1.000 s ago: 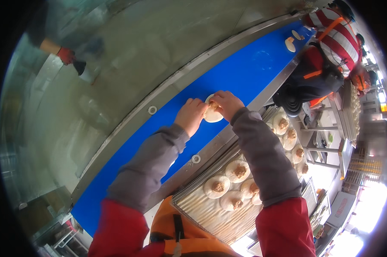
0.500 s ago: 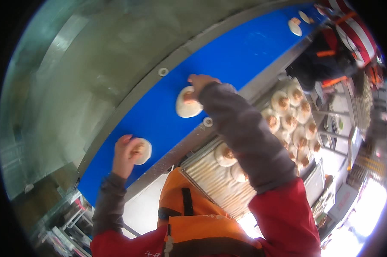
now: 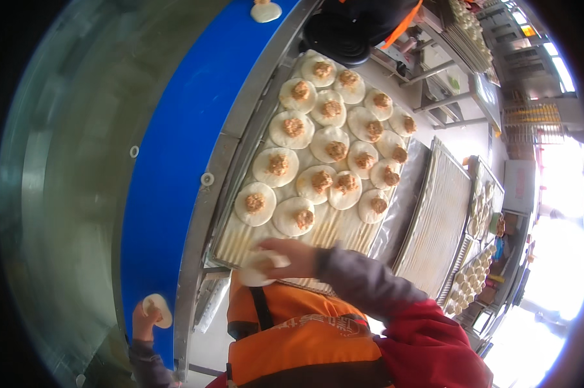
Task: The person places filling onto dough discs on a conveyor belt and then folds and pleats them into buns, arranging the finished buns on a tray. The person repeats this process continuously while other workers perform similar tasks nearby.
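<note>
At the lower left, over the near end of the blue conveyor belt (image 3: pixel 175 136), my left hand (image 3: pixel 143 323) grips a pale dough round (image 3: pixel 165 309); its fingers cover part of the round's face. My right hand (image 3: pixel 295 258) is closed on another dough round (image 3: pixel 258 268), held over the near left corner of a ridged tray (image 3: pixel 233 242). That round looks folded and blurred, so whether filling sits on it is hidden. Several flat dough rounds, each with a lump of orange-brown filling (image 3: pixel 277 164), lie in rows across the tray.
A metal rail (image 3: pixel 204 200) runs between belt and tray. At the belt's far end lies another dough round (image 3: pixel 266 11). Right of the tray are a second ridged tray (image 3: pixel 434 226) and trays of dough pieces (image 3: pixel 473 278). A person in dark clothing (image 3: pixel 369 19) stands beyond.
My view has turned right toward the tray. My right hand has lifted a dough round off the belt and brought it over the tray. My left hand still holds its round at the belt.
</note>
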Tool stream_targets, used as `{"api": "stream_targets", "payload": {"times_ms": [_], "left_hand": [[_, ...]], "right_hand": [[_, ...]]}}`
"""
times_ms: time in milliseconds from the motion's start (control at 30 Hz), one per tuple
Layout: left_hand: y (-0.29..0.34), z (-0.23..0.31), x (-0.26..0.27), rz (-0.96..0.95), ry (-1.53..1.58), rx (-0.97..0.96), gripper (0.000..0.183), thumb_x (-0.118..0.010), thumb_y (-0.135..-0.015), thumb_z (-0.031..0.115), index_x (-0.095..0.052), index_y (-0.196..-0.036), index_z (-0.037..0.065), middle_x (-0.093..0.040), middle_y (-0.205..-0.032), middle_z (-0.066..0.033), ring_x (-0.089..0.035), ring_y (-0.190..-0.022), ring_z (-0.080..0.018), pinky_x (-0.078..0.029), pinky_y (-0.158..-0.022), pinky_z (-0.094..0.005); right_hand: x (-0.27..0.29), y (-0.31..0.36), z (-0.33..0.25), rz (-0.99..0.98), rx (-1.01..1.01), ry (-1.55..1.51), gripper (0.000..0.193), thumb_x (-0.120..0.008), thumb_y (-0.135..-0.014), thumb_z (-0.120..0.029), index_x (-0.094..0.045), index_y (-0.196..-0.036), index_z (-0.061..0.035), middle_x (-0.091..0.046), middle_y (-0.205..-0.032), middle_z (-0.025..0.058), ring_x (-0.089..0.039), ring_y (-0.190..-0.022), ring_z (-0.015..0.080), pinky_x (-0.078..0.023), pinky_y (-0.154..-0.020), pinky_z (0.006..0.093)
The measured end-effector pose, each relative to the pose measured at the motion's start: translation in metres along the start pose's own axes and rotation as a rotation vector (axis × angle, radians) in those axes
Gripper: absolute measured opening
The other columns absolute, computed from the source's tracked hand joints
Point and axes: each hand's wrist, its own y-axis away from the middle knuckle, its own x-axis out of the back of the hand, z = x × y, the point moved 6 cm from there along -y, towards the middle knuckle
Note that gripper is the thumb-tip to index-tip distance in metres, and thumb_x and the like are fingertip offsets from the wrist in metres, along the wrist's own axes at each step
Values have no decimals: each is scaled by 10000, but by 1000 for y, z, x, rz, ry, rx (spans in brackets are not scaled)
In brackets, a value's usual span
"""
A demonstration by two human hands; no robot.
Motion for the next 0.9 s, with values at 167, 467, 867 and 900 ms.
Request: {"api": "stream_targets", "payload": {"times_ms": [167,467,867,900], "left_hand": [[55,115,-196,-527,93,-431,348,-577,-898,46,-534,-1241,13,-609,-1136,-89,-584,-1042,-175,-496,-891,-317],[67,246,-460,-275,-606,-1332,416,-657,-829,102,-530,-1213,3,-568,-1066,-172,-593,-959,-337,-487,-806,-391],[16,376,-288,14,-99,-1399,388,-719,-784,141,-567,-1130,52,-591,-1062,-130,-604,-917,-332,-505,-796,-404],[-15,400,-255,169,-119,-1301,424,-711,-787,114,-550,-1175,51,-588,-1073,-136,-595,-945,-327,-494,-822,-409]], "right_hand": [[65,149,84,237,-366,-223,544,-745,-788,-259,-554,-1253,-53,-636,-1143,124,-596,-1078,213,-458,-947,354],[102,177,114,594,-273,445,437,-733,-769,-270,-605,-1135,-69,-605,-998,134,-598,-934,321,-475,-866,409],[155,139,17,721,-96,557,368,-731,-769,-110,-628,-1120,-71,-632,-1061,116,-637,-934,283,-519,-798,374],[166,118,7,659,-48,515,360,-722,-777,-99,-628,-1123,-68,-634,-1053,119,-642,-920,279,-520,-790,368]]}}
